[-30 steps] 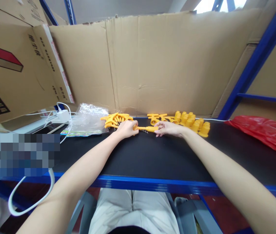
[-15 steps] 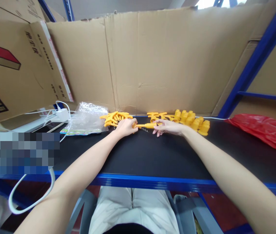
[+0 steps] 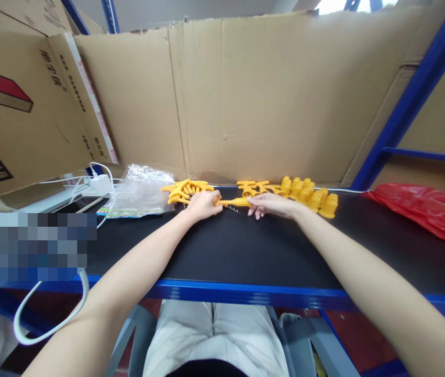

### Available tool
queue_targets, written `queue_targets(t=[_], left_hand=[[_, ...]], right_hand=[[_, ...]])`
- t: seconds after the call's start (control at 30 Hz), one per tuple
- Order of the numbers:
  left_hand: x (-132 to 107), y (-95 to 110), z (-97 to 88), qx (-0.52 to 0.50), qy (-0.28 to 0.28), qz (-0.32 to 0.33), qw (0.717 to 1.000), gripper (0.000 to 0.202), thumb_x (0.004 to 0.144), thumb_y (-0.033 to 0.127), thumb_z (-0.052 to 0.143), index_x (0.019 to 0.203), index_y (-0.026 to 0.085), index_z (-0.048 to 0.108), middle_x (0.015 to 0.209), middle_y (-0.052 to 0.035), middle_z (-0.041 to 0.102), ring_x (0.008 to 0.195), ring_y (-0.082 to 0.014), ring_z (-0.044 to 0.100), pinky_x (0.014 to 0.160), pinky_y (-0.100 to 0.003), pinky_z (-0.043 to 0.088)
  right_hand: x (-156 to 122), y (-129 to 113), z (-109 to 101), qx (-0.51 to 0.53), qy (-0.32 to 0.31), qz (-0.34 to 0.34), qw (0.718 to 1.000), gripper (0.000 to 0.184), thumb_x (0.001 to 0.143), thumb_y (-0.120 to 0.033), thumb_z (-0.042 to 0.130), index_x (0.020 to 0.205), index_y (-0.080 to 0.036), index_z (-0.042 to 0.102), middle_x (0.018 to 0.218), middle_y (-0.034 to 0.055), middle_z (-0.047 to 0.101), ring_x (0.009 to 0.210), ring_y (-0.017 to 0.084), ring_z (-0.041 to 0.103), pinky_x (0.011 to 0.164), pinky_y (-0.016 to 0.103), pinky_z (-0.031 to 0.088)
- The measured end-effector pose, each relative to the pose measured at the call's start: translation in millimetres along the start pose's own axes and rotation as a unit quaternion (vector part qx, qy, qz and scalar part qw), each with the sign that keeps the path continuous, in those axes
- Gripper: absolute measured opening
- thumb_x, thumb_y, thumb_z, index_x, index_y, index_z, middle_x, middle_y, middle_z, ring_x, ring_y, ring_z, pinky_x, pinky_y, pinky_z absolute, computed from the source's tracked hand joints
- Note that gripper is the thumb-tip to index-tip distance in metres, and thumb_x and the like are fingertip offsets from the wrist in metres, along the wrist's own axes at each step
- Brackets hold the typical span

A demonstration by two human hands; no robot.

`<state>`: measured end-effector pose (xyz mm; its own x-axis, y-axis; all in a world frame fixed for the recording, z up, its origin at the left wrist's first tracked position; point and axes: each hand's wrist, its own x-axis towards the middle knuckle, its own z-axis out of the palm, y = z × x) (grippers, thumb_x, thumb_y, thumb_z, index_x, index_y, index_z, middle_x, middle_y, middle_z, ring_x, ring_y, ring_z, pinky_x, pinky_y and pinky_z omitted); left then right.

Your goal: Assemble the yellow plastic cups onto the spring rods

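Observation:
My left hand [image 3: 206, 204] is closed around the left end of a slim yellow plastic piece [image 3: 234, 202], which lies level just above the mat. Its middle is a thin, ridged stem and its right end is thicker. At that thicker end, my right hand [image 3: 268, 204] pinches with thumb and forefinger, the other fingers hanging loosely curled. Just below the stem, a small wavy metal coil [image 3: 232, 209] shows on the mat. Behind my left hand is a heap of yellow branched parts [image 3: 185, 189], some with metal coils; my palm hides part of it.
Yellow branched pieces [image 3: 247, 187] and several yellow cup-like parts [image 3: 309, 195] stand behind and right of my right hand. Clear plastic bags [image 3: 140, 191], a white charger [image 3: 101, 184] and cables are at left. A red bag [image 3: 422, 209] lies right. A cardboard wall [image 3: 269, 104] closes the back.
My right hand has shifted very slightly, its thumb and forefinger now closer about the yellow piece's right end. My left hand and the piece stay in place.

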<state>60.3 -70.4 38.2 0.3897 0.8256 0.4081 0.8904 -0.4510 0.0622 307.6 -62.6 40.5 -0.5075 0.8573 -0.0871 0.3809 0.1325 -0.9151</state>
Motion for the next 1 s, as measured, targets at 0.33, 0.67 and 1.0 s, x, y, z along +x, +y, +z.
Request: queue_targets(t=[0.33, 0.67, 1.0], left_hand=[[-0.1, -0.2, -0.8, -0.003, 0.005, -0.001, 1.000, 0.029, 0.073, 0.033, 0.053, 0.099, 0.021, 0.058, 0.085, -0.0037, 0.065, 0.081, -0.0202, 0.061, 0.071, -0.029, 0.045], [0.6, -0.1, -0.1, 0.002, 0.010, -0.005, 1.000, 0.028, 0.073, 0.034, 0.053, 0.098, 0.021, 0.058, 0.083, -0.0038, 0.065, 0.079, -0.0209, 0.061, 0.069, -0.029, 0.044], [0.7, -1.5, 1.8, 0.007, 0.010, 0.004, 1.000, 0.030, 0.074, 0.034, 0.053, 0.100, 0.021, 0.057, 0.084, -0.0046, 0.065, 0.079, -0.0208, 0.061, 0.068, -0.029, 0.044]], right_hand=[[-4.3, -5.2, 3.1, 0.028, 0.024, -0.003, 0.999, 0.037, 0.070, -0.045, 0.068, 0.085, -0.015, 0.050, 0.081, 0.0071, 0.066, 0.060, 0.009, 0.059, 0.052, 0.021, 0.045], [-3.8, -1.4, 0.1, 0.029, 0.026, -0.006, 0.999, 0.049, 0.069, -0.037, 0.070, 0.109, -0.019, 0.048, 0.099, 0.0073, 0.061, 0.067, 0.010, 0.060, 0.056, 0.021, 0.049], [-4.8, -3.6, 2.1, 0.027, 0.043, -0.009, 0.999, 0.035, 0.073, -0.040, 0.067, 0.092, -0.016, 0.050, 0.088, 0.0083, 0.064, 0.067, 0.011, 0.061, 0.057, 0.021, 0.049]])
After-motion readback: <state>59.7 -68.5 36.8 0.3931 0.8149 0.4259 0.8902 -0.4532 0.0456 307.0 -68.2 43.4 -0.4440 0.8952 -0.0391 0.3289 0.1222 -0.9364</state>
